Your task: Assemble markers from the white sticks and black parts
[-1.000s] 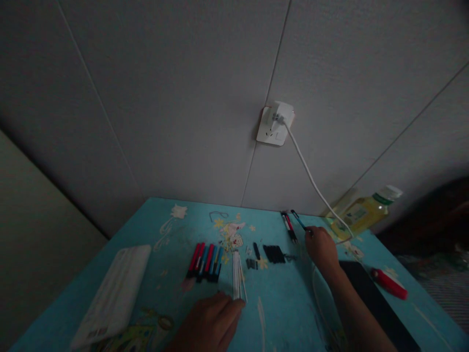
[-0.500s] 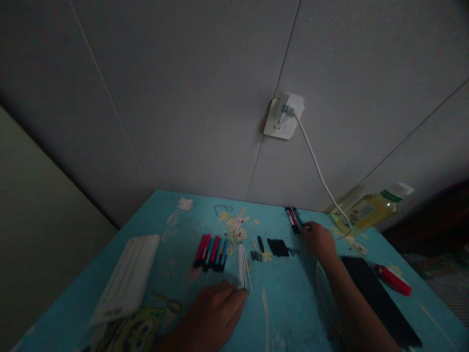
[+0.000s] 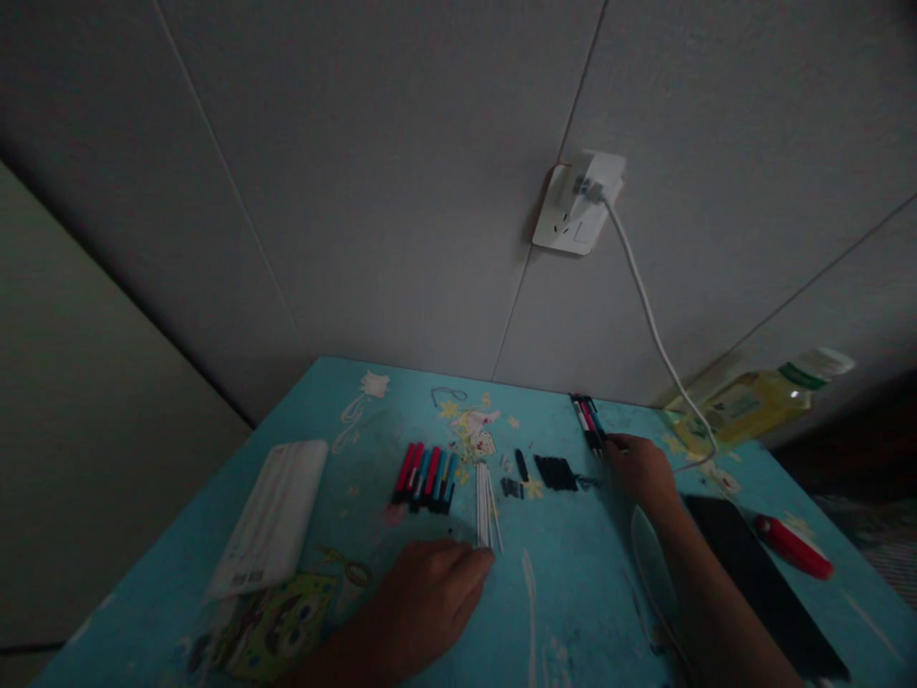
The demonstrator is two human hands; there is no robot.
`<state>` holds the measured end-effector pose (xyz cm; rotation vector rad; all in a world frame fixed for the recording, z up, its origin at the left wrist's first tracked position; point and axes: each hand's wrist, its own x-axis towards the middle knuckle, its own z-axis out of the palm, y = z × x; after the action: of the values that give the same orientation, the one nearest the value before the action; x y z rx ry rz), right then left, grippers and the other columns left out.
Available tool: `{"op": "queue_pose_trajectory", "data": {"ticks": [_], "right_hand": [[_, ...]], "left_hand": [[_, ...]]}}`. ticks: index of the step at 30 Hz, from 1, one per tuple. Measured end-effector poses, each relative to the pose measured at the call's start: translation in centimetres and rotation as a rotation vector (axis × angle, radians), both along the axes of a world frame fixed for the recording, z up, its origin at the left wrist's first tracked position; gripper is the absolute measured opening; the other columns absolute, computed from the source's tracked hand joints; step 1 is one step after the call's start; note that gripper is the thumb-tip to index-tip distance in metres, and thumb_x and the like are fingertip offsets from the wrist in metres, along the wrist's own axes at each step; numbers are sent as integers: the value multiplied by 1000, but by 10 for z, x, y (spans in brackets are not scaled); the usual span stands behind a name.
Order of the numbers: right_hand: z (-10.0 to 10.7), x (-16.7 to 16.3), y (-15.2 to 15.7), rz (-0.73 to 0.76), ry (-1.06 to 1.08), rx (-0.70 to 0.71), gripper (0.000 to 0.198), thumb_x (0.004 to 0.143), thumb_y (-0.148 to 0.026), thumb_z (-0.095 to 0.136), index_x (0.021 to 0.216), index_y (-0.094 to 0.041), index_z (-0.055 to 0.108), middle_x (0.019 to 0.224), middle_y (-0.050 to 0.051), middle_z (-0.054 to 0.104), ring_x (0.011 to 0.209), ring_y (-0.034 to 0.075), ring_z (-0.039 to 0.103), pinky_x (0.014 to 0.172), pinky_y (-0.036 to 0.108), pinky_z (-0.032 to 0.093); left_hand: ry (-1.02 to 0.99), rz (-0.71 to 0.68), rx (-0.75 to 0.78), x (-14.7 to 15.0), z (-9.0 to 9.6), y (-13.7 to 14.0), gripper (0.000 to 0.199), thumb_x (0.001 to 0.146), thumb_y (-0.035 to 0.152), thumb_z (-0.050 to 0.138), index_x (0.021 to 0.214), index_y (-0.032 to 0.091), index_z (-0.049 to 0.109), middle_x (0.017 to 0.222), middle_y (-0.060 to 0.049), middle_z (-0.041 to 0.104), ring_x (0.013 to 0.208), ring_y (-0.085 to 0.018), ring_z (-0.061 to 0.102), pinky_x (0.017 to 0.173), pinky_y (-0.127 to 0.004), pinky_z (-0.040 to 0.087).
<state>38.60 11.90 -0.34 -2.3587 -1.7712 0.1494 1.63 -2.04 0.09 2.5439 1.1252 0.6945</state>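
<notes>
My left hand (image 3: 437,597) rests low on the table, fingers curled and pressed together at the near ends of several thin white sticks (image 3: 483,506), which look like pen refills. Whether it grips one is hidden. Farther right, my right hand (image 3: 641,468) pinches the near end of a dark blue pen (image 3: 597,419) beside other pens (image 3: 582,420) lying by the wall. A row of red and blue pen barrels (image 3: 424,475) with black ends lies left of the sticks. Between my hands are black grips (image 3: 555,472), small dark clips (image 3: 512,488) and a short black piece (image 3: 522,464).
At left lie a white ridged case (image 3: 276,516) and a yellow cartoon-face item (image 3: 279,626). A black flat slab (image 3: 763,583), a red-handled tool (image 3: 794,547) and a bottle of yellow liquid (image 3: 759,406) are at right. A white cable (image 3: 649,311) hangs from the wall socket (image 3: 569,215).
The camera view has shifted, so everything sits a little farther right and higher. Both hands keep nearly the same places; the dark blue pen lies closer in line with the pens beside it.
</notes>
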Motion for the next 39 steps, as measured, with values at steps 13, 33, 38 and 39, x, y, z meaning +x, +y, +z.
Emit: {"op": "queue_pose_trajectory", "data": {"ticks": [13,33,38,39], "right_hand": [[3,-10,-4,7,-19,60,40,93,-40,46,112,-20,74,98,13,76,86,28,70,67,32,45],[17,-145,-53,668,66,199,24,91,-19,58,111,-24,71,104,8,62,96,21,60,88,34,48],[17,-149,-49,679,33,222,14,90,-18,60,95,-21,73,101,8,62,92,21,60,85,34,48],[17,-150,-49,678,29,223,12,91,-18,60,91,-20,73,100,8,62,90,21,60,84,34,48]], "left_hand": [[113,90,-13,-8,-4,12,24,101,21,42,114,21,62,87,-3,68,78,-17,67,71,-29,53],[303,504,33,-13,-7,28,25,98,31,49,114,19,65,105,-7,66,85,-21,68,67,-27,55],[325,534,-36,-6,-2,24,22,96,28,51,109,22,68,103,-5,67,82,-20,68,71,-29,55],[330,535,-41,-5,-1,23,22,96,28,51,108,22,68,103,-5,67,83,-20,68,71,-30,54]]}}
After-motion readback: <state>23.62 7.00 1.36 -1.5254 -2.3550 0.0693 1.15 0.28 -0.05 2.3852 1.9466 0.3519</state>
